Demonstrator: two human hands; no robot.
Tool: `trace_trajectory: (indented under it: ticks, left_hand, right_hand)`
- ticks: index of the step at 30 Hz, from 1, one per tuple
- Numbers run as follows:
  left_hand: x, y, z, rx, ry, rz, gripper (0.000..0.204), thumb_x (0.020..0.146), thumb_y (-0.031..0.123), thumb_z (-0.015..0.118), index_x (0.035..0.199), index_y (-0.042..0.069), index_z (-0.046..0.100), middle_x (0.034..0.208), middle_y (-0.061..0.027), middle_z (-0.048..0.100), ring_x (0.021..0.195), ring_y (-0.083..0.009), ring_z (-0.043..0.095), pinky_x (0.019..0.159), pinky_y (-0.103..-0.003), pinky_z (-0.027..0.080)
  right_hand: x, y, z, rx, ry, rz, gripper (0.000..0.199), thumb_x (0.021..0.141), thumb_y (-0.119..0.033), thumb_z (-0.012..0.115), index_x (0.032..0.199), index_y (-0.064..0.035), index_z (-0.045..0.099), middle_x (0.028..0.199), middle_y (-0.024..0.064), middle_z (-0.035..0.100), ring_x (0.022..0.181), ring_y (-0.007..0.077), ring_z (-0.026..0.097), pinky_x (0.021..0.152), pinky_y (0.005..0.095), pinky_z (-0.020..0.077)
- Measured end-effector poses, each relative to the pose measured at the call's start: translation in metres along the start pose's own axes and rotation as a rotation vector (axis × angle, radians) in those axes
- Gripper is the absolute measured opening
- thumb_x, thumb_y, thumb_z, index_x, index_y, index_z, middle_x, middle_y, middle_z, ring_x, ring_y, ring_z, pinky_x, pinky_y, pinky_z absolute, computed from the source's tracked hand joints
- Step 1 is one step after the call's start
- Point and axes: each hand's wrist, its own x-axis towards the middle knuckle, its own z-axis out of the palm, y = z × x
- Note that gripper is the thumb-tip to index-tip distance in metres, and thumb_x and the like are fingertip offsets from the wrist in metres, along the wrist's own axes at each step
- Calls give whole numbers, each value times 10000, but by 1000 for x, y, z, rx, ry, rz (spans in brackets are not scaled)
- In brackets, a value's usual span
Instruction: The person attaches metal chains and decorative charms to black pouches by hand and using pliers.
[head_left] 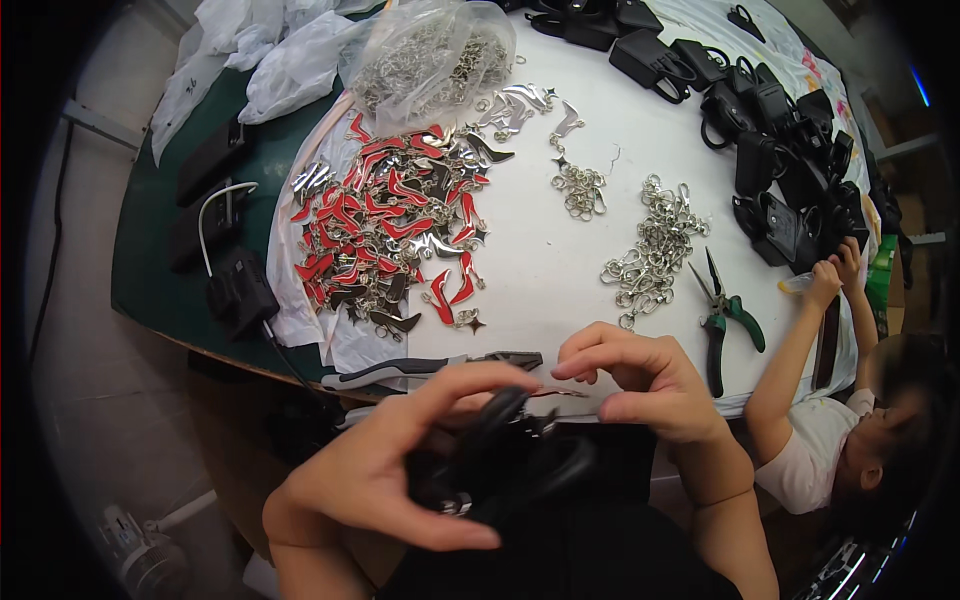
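Observation:
My left hand (385, 470) wraps around a black keyholder piece (520, 455) with rounded loops, held just off the table's near edge. My right hand (640, 380) pinches a small metal charm at the top of that black piece, fingers closed on it. Beyond my hands lies a pile of red, black and silver shoe-shaped charms (395, 225) on the white sheet (560, 260). Loose silver clasps (655, 245) lie in a heap to the right of it.
Grey-handled pliers (430, 368) lie at the near edge; green-handled pliers (725, 315) lie right. A clear bag of clasps (430, 55) sits at the back, black keyholders (770, 130) back right. Another person (850, 420) reaches onto the table from the right. Black devices (235, 285) sit left.

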Motion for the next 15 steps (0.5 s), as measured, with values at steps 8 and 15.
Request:
trace_trajectory:
  ticks: [8,15]
  left_hand:
    - [-219,-57,-93,231,309,100,820,476,210,966,1171,-6,590,1203,-229,626,1180,-391,586,1006,-487,445]
    - [-309,-151,-120,249,624,-673,941,479,190,957,1301,-26,551,1277,-157,611,1229,-221,553,1032,-339,425]
  right_hand:
    - [-7,-19,-43,-334,429,-225,247,816,-8,690,1062,17,707,1030,68,638,881,128,511,839,257,389]
    - [20,-20,-53,-969,623,-308,184,806,-7,725,990,0,718,953,94,683,843,199,603,774,312,484]
